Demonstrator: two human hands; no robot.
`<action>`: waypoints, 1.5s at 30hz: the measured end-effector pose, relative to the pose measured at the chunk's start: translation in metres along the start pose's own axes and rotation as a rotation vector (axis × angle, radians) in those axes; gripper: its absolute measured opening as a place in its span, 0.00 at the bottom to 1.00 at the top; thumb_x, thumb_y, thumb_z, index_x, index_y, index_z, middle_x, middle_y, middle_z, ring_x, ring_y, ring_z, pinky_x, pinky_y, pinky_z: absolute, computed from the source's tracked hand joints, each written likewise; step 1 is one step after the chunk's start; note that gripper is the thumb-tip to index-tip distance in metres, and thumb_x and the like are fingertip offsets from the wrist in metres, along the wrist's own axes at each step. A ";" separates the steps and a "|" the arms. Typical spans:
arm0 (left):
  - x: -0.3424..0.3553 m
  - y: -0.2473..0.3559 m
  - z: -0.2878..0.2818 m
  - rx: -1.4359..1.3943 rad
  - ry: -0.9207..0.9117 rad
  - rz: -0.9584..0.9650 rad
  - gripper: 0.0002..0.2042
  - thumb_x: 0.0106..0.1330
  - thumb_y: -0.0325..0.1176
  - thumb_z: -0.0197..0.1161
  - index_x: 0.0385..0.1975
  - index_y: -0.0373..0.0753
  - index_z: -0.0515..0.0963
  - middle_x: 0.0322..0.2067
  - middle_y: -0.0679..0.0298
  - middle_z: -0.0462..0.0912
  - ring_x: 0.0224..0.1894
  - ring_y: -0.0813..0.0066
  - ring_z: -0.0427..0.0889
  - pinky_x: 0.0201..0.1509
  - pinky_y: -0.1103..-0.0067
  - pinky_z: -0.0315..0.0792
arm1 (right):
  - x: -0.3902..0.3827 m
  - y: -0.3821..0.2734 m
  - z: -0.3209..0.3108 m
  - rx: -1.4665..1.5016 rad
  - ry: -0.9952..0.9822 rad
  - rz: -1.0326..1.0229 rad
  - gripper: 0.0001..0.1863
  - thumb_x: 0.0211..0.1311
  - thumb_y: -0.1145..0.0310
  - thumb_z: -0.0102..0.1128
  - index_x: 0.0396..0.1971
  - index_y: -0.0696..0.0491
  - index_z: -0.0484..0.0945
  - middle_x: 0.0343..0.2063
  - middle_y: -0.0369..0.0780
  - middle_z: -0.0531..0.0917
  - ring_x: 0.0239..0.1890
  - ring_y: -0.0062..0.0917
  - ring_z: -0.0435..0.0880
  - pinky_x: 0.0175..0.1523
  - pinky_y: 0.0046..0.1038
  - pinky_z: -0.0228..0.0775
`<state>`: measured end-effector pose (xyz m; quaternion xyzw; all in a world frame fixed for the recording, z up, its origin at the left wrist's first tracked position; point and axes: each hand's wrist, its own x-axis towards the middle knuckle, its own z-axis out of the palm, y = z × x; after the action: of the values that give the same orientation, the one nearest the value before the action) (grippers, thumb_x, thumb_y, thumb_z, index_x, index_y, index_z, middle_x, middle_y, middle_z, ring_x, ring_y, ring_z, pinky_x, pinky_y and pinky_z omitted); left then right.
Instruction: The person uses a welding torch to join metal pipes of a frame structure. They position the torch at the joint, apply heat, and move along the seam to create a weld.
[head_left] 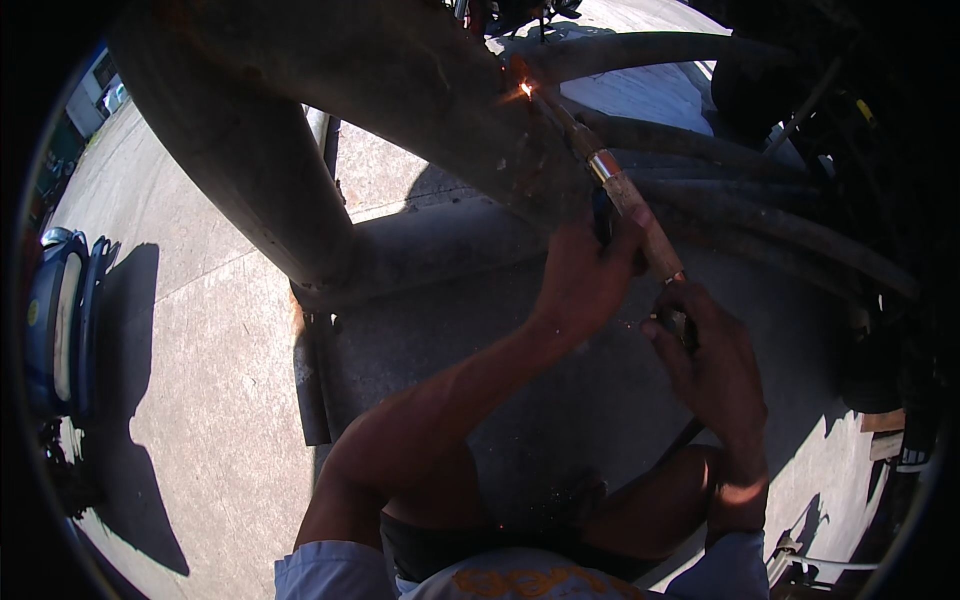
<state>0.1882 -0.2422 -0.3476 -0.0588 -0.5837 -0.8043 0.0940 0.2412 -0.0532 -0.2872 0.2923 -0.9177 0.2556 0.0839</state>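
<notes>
Both my hands are on a torch [630, 200] with a long tan handle and a shiny metal collar, its nozzle angled up and away. My left hand [590, 275] is closed around the middle of the handle; something dark shows by its fingers, too shaded to name. At the handle's rear end, my right hand [708, 350] has its fingers curled around the torch's back fitting. A bright flame [526, 90] burns at the nozzle tip, against the edge of a thick grey metal beam [430, 120]. The metal there glows orange.
A wide grey tube [240, 170] slants down at left and joins a lower crosspiece [450, 245]. Several dark curved bars [790, 215] spread out at right. A blue rounded object [60, 325] stands on the sunlit concrete [215, 350] at far left. My knees are bent below my hands.
</notes>
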 end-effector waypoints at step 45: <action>0.006 -0.003 -0.002 -0.015 -0.004 0.031 0.20 0.85 0.44 0.63 0.57 0.28 0.81 0.47 0.55 0.88 0.47 0.67 0.92 0.48 0.70 0.90 | 0.003 0.004 0.003 0.063 -0.023 0.046 0.21 0.73 0.71 0.71 0.61 0.53 0.77 0.43 0.50 0.89 0.45 0.53 0.91 0.47 0.47 0.82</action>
<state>0.1818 -0.2433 -0.3496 -0.0702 -0.5771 -0.8069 0.1050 0.2363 -0.0535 -0.2903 0.2764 -0.9167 0.2827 0.0582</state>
